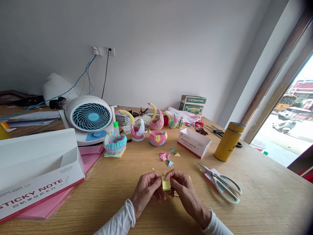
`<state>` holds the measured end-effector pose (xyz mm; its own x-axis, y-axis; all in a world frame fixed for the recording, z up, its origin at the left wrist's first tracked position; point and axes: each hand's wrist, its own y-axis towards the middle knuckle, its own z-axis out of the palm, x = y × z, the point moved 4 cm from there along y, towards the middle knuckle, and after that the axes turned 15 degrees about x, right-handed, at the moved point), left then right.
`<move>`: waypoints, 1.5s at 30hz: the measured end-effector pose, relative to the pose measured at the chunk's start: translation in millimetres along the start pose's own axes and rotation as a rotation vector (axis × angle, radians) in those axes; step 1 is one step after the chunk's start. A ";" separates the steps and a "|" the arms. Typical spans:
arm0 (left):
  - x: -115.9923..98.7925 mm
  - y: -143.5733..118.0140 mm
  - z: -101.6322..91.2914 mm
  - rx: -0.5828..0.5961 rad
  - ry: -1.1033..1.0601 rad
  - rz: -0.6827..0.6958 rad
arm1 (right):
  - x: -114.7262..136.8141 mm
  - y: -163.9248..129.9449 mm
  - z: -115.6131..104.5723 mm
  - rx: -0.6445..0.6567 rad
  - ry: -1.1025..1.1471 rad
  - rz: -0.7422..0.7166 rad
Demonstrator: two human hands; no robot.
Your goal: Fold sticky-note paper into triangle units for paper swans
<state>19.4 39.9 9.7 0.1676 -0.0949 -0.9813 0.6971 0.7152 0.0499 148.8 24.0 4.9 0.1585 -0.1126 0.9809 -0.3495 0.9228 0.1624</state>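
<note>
**Yellow paper mid-fold, both hands pinching it at six o'clock on the table**

Yellow paper (166, 183) sits low and central, held just above the wooden table (256, 199) between the two hands. Working down in size: the big sticky note box (36, 173) lies at nine o'clock, the white desk fan (88, 117) at ten, the yellow flask (228, 141) at two, the scissors (221, 182) at three, close beside the right wrist. Folded paper swans (146, 127) line up at twelve, and loose folded triangles (167, 156) are scattered just above the hands.

Left hand (146, 191) pinches the slip's left edge, fingers narrow and closed on it. Right hand (182, 187) pinches the top and right edge, thumb and forefinger tight on it too.

By my reading, this is a folding step, a crease being pressed. The next move likely calls for lining the edges up squarely before flattening.

The slip stands roughly upright, long axis running twelve to six, its face turned toward the camera.
</note>
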 end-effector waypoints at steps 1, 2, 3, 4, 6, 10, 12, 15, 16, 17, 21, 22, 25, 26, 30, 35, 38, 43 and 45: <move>0.3 -0.1 0.1 0.002 -0.022 -0.003 | 0.7 0.0 0.5 -0.001 0.000 0.002; 0.4 -0.3 0.3 0.006 -0.051 -0.004 | 1.5 0.2 1.1 0.000 0.001 0.003; 0.4 -0.5 0.7 0.013 -0.083 -0.005 | 2.2 0.4 1.7 0.005 0.001 0.003; 0.1 -0.7 1.2 0.021 -0.112 -0.005 | 2.7 0.6 2.2 0.008 0.002 0.002; -1.0 -1.4 1.9 0.028 -0.139 -0.011 | 3.6 0.9 1.8 -0.004 -0.004 -0.001; -1.0 -1.4 0.8 0.013 -0.102 -0.043 | 7.7 0.1 -2.5 -0.041 -0.067 -0.005; -0.2 -0.4 -1.3 0.000 -0.076 -0.034 | 11.2 -0.5 -4.4 -0.015 -0.107 -0.001; -0.5 0.5 -4.6 -0.020 0.049 0.011 | 16.2 -1.9 -9.8 -0.038 -0.187 -0.007; -1.2 0.4 -4.9 -0.024 0.119 0.028 | 17.3 -2.3 -11.9 -0.060 -0.231 -0.010; -1.9 0.0 -4.8 -0.028 0.192 0.042 | 17.8 -2.4 -13.7 -0.081 -0.285 -0.009; -3.0 -2.3 -2.6 -0.055 0.389 0.080 | 15.0 0.2 -15.2 -0.079 -0.494 -0.009; -2.9 -2.6 -2.4 -0.066 0.406 0.091 | 13.5 1.1 -15.4 -0.078 -0.503 -0.014; -2.0 -2.6 -4.1 -0.117 0.402 0.126 | 7.5 3.2 -17.2 -0.092 -0.385 -0.007; -1.8 -2.4 -5.3 -0.138 0.387 0.134 | 5.3 3.8 -17.8 -0.096 -0.320 0.004; -3.5 -2.1 -10.7 -0.226 0.312 0.144 | 0.4 5.0 -17.9 -0.104 -0.121 0.023; -6.8 -3.2 -12.1 -0.258 0.276 0.155 | 3.0 4.5 -16.6 -0.108 -0.089 -0.006; -3.8 -2.6 -13.1 -0.243 0.227 0.157 | 5.5 3.8 -15.7 -0.126 -0.091 -0.036; 3.6 0.0 -15.6 -0.204 0.205 0.119 | 5.4 2.9 -12.5 -0.124 -0.085 -0.034; 3.9 0.2 -16.0 -0.199 0.223 0.111 | 5.3 2.6 -11.9 -0.117 -0.087 -0.026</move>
<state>9.0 50.7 2.9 0.0625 0.1302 -0.9895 0.5292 0.8363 0.1435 159.7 30.1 9.2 0.0835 -0.1637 0.9830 -0.2355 0.9552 0.1791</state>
